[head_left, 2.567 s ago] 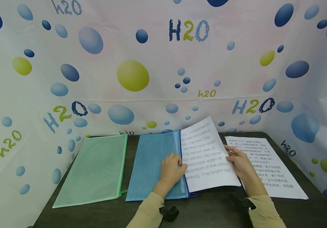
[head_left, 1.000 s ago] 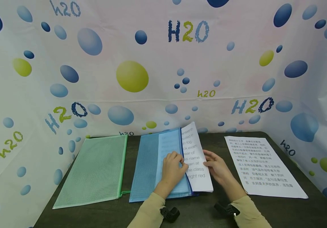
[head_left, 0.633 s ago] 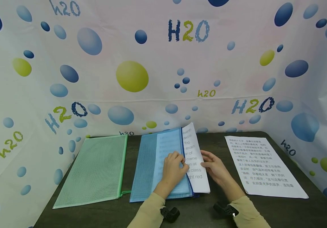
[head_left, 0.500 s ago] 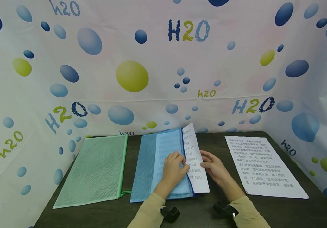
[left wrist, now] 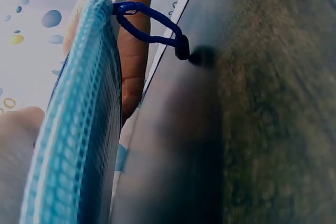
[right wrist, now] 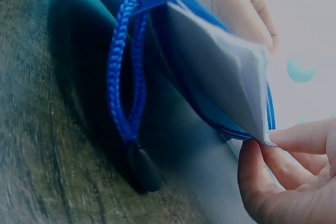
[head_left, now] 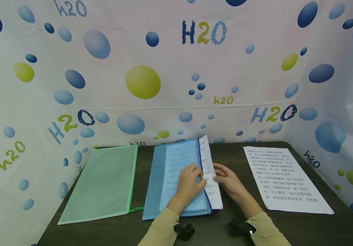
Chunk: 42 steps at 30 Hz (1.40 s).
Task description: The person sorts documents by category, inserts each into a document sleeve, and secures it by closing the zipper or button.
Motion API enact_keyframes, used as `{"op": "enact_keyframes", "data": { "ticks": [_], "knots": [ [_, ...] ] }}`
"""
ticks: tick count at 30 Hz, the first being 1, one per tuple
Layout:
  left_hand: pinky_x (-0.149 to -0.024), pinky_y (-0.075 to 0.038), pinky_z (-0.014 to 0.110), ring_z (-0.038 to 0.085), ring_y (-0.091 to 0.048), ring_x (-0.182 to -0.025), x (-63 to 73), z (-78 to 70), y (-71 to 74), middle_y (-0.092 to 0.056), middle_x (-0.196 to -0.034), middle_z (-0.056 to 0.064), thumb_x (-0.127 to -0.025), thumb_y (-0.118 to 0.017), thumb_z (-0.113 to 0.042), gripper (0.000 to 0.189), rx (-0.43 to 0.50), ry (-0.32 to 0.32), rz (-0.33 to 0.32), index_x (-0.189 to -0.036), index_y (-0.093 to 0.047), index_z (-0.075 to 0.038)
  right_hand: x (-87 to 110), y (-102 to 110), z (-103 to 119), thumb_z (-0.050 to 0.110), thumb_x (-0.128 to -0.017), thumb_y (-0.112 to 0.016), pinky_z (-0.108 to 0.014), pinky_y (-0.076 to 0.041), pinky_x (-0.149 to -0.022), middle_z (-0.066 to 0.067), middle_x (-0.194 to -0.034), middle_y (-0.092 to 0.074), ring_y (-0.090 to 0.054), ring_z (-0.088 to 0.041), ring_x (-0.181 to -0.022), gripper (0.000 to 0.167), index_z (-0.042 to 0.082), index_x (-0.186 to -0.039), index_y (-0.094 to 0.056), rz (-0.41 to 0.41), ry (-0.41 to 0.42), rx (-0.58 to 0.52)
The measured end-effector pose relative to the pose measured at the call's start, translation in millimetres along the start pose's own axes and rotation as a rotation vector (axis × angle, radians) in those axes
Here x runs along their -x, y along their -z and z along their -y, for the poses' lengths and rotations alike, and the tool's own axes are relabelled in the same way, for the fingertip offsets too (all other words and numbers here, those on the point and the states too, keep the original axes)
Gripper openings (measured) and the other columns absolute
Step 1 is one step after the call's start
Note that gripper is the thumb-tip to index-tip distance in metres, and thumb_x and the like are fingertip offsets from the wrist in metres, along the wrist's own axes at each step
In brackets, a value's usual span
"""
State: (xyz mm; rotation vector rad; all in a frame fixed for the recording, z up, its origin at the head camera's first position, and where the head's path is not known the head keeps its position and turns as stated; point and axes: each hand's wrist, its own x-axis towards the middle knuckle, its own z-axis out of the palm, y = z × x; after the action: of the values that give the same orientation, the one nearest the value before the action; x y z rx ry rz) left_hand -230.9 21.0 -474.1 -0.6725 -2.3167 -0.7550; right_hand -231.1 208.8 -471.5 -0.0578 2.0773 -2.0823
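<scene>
A blue mesh zipper pouch (head_left: 154,184) lies in the middle of the table, its opening facing right. My left hand (head_left: 187,188) pinches the upper layer at that opening and holds it raised. Printed paper sheets (head_left: 208,171) are mostly inside the pouch, with a narrow strip sticking out to the right. My right hand (head_left: 230,181) pinches their outer edge between thumb and fingers. In the right wrist view the sheets (right wrist: 231,61) bow between the two zipper edges. A blue cord pull (right wrist: 126,77) hangs at the near corner.
A green mesh zipper pouch (head_left: 102,184) lies flat to the left, its cord reaching toward the blue pouch. Farther right lies another printed sheet stack (head_left: 287,181) with Chinese text. A patterned cloth backdrop (head_left: 176,61) rises behind the dark table (head_left: 219,229).
The sheets have slid left into the blue pouch, leaving a much narrower strip outside. My right hand has travelled left with them. My left hand keeps its pinch, shifting slightly right.
</scene>
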Motion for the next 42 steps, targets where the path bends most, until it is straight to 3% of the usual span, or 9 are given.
{"op": "enact_keyframes", "data": {
  "ticks": [8,16,22,33,42],
  "knots": [
    [-0.068,-0.035,0.021,0.008,-0.043,-0.073,0.0,-1.1,0.5,-0.053,-0.082,-0.007,-0.073,-0.070,-0.013,0.012,0.029,-0.038,0.022,-0.075,-0.059,-0.018,-1.9,-3,-3,0.007,-0.096,-0.053,-0.029,-0.048,-0.080,-0.015,-0.128,-0.064,-0.062,-0.005,-0.094,0.050,0.000,-0.144,-0.039,-0.040,-0.001,0.057],
    [-0.067,-0.033,0.020,0.007,-0.043,-0.073,-1.7,-3.1,2.9,-0.054,-0.082,-0.007,-0.073,-0.069,-0.012,0.011,0.040,-0.067,0.014,-0.076,-0.060,-0.018,-1.0,-7,-2,0.010,-0.097,-0.055,-0.029,-0.043,-0.076,-0.020,-0.132,-0.060,-0.058,-0.006,-0.092,0.047,0.000,-0.141,-0.045,-0.066,0.031,0.170],
    [-0.067,-0.032,0.018,0.009,-0.047,-0.074,-3.3,-6.3,5.0,-0.055,-0.083,-0.006,-0.074,-0.068,-0.013,0.007,0.061,-0.089,0.022,-0.077,-0.063,-0.017,-1.9,-9,-4,0.005,-0.094,-0.057,-0.029,-0.045,-0.081,-0.019,-0.117,-0.064,-0.055,-0.012,-0.096,0.041,-0.003,-0.134,-0.054,-0.087,0.082,0.260],
    [-0.066,-0.029,0.017,0.009,-0.044,-0.072,-4.7,-13.0,8.5,-0.054,-0.081,-0.006,-0.073,-0.070,-0.011,0.012,0.084,-0.136,-0.014,-0.076,-0.061,-0.018,-1.2,-13,-7,0.001,-0.090,-0.060,-0.028,-0.042,-0.081,-0.018,-0.111,-0.058,-0.050,-0.016,-0.096,0.035,-0.001,-0.125,-0.062,-0.188,0.130,0.401],
    [-0.069,-0.032,0.018,0.009,-0.047,-0.074,-4.7,-18.1,7.1,-0.055,-0.083,-0.007,-0.074,-0.070,-0.010,0.012,0.128,-0.205,-0.025,-0.075,-0.060,-0.018,-4.9,-13,-10,0.014,-0.095,-0.061,-0.028,-0.040,-0.081,-0.016,-0.110,-0.064,-0.052,-0.017,-0.095,0.024,-0.002,-0.109,-0.068,-0.316,0.072,0.394]
  ]
}}
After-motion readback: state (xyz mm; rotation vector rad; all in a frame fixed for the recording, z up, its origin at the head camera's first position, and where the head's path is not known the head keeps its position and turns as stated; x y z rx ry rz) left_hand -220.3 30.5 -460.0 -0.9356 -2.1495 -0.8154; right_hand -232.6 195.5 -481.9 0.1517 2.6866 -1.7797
